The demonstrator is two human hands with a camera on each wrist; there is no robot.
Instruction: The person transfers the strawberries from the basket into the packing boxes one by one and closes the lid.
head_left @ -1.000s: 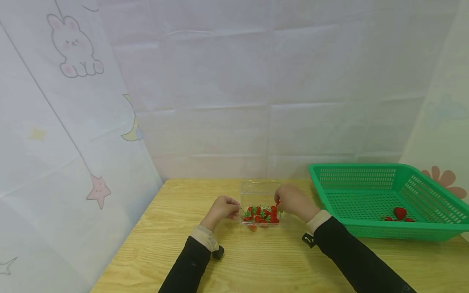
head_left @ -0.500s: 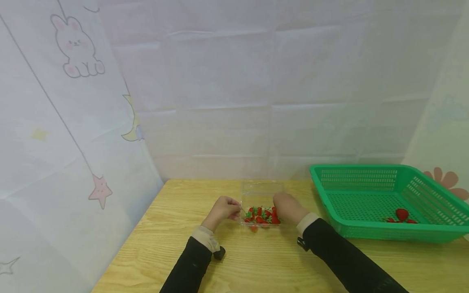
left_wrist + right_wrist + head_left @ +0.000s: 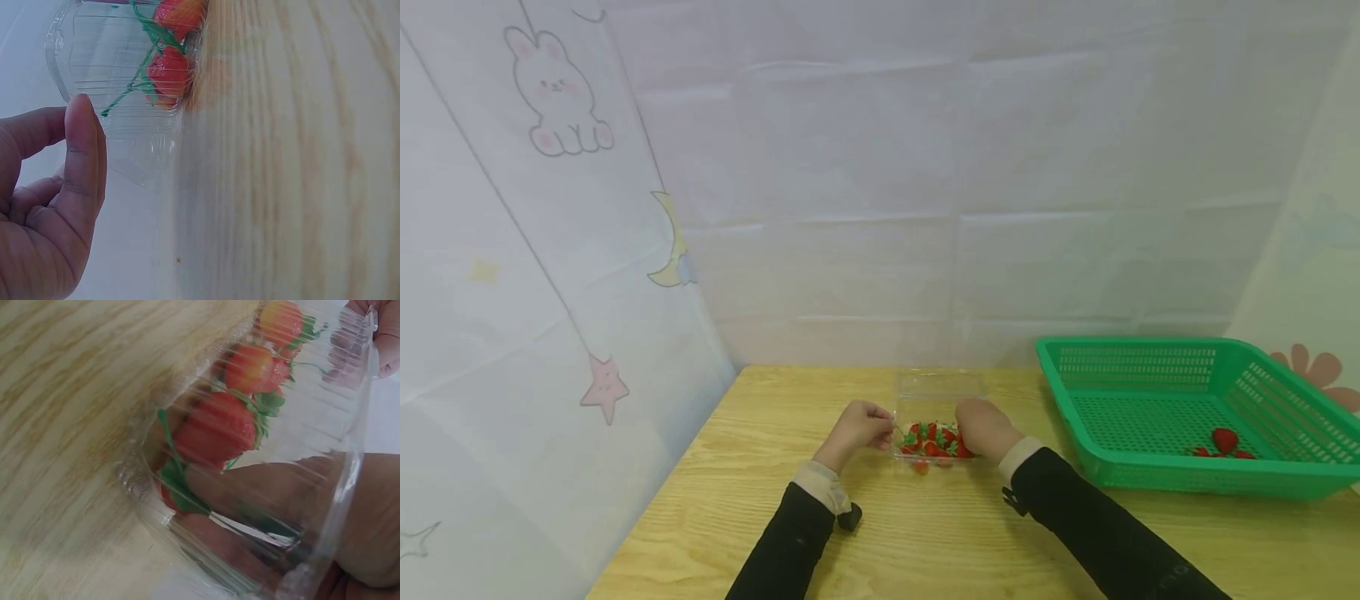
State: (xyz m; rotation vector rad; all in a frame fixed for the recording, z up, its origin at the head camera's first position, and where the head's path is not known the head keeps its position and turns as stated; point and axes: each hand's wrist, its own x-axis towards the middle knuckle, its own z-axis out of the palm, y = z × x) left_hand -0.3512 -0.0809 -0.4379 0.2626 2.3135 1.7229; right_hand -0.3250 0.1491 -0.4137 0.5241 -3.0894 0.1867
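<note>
A clear plastic clamshell box (image 3: 87, 56) with several red strawberries (image 3: 931, 448) in it sits on the wooden table, lid raised at the back. My left hand (image 3: 860, 430) pinches the box's left rim between thumb and fingers. The right hand (image 3: 985, 425) reaches down inside the right end of the box. In the right wrist view, seen through the clear wall, its fingers hold a strawberry with a green leaf (image 3: 178, 487) low in the corner; much of that berry is hidden. A larger strawberry (image 3: 215, 428) lies beside those fingers.
To the right stands a green plastic basket (image 3: 1150, 467) with a few strawberries (image 3: 1225, 439) near its front wall. The wooden table (image 3: 910, 542) extends in front of the box. Behind it hangs a pale printed sheet (image 3: 850, 167).
My right hand has moved left and down into the box with the strawberry, which it held above the right end a second ago. The left hand stays at the rim.
</note>
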